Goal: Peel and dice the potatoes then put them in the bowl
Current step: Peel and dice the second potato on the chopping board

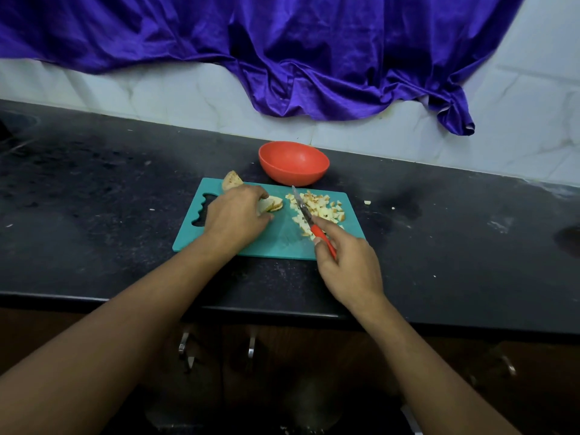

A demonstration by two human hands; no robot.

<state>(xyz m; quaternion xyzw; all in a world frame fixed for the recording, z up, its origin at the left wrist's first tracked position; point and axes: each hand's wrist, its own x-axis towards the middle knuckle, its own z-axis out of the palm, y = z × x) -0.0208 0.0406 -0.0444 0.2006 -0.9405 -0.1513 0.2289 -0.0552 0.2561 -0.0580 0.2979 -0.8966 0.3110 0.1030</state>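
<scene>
Teal cutting board (pixel 282 241) is where the dicing is going on. On it, the left hand (pixel 235 215) holds down some potato slices (pixel 273 204). The right hand (pixel 345 265) grips the red knife (pixel 309 219) beside a pile of cut bits (pixel 324 208). Next, I think, those slices need chopping small. Behind the board waits the red bowl (pixel 293 163). One uncut potato piece (pixel 232 180) sits at the board's back edge. Nothing blocks the knife.

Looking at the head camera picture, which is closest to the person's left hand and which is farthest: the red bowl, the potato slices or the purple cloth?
1. Potato slices: on the board, right under the fingertips of the left hand.
2. Red bowl: just behind the board, on the counter.
3. Purple cloth: draped against the wall, far back.
</scene>
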